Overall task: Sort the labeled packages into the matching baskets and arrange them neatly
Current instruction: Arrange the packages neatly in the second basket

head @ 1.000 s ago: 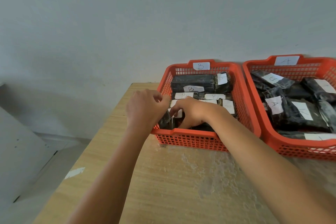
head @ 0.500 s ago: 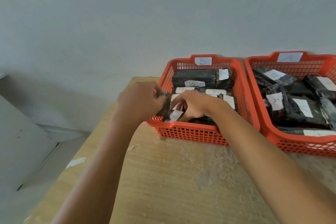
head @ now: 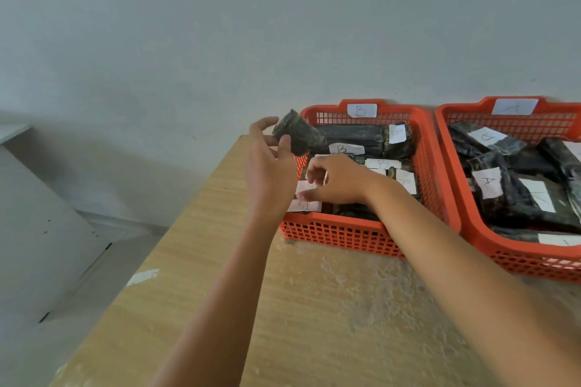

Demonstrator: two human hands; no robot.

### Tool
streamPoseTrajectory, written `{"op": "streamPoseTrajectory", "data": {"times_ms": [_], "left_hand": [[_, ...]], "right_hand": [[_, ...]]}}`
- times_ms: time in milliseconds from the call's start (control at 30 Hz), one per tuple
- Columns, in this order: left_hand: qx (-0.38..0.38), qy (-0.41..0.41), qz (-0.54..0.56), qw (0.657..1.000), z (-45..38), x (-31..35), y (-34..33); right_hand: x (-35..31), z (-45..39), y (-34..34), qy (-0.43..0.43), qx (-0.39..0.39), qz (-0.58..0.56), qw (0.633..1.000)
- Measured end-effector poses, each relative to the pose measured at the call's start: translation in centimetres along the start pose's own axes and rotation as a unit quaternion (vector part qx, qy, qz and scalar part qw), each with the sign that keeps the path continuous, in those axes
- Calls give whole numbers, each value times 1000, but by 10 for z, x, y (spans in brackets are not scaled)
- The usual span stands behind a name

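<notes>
Two orange baskets stand on the wooden table against the wall. The basket labelled B (head: 339,236) holds several black packages with white B labels. The basket labelled A (head: 471,220) to its right holds more black packages (head: 515,195), some marked A. My left hand (head: 267,173) holds a dark package (head: 297,135) lifted above the B basket's left rim, pinched between thumb and fingers. My right hand (head: 336,181) reaches into the front left of the B basket, fingertips on a white-labelled package (head: 306,196) lying there.
The wooden table (head: 314,324) has its left edge running diagonally, with a drop to the grey floor (head: 63,261) beyond. A plain wall stands right behind the baskets. A white scrap (head: 143,276) lies by the table edge.
My left hand has lifted the dark package up and out of the B basket's front left corner. My right hand stayed in the basket, fingers now spread on the labelled packages.
</notes>
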State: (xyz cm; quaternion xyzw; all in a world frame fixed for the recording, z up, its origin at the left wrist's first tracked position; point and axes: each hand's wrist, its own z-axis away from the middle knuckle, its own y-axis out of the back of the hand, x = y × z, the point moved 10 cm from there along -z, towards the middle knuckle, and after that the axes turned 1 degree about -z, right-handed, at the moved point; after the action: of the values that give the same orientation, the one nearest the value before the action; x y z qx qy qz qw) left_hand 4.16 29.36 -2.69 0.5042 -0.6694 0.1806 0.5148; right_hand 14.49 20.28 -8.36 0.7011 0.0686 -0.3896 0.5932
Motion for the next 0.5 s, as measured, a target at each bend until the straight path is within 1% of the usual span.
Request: {"op": "streamPoseTrajectory", "data": {"times_ms": [100,200,267,300,367,433,467,500], "left_hand": [[-17,23,-13,1000,-1,-9,-1],[-27,3,-28,999,1,-7,-3],[-36,-7,-46,998,2,-5,-5],[-36,-7,-46,998,2,-5,-5],[-20,10,-32,999,2,-9,-2],[0,37,-18,999,2,-13,3],[-3,40,-18,999,2,-13,3],[-15,32,-23,999,2,-11,1]], "right_hand": [[5,1,-9,-23,-43,22,999],[8,0,-17,-44,-65,36,996],[9,0,-13,-49,-59,33,997],[10,1,-7,-52,-38,24,998],[11,3,15,-46,48,-13,998],[3,9,40,10,163,-44,986],[-4,13,49,50,206,-40,977],[-12,16,54,91,233,-27,968]]}}
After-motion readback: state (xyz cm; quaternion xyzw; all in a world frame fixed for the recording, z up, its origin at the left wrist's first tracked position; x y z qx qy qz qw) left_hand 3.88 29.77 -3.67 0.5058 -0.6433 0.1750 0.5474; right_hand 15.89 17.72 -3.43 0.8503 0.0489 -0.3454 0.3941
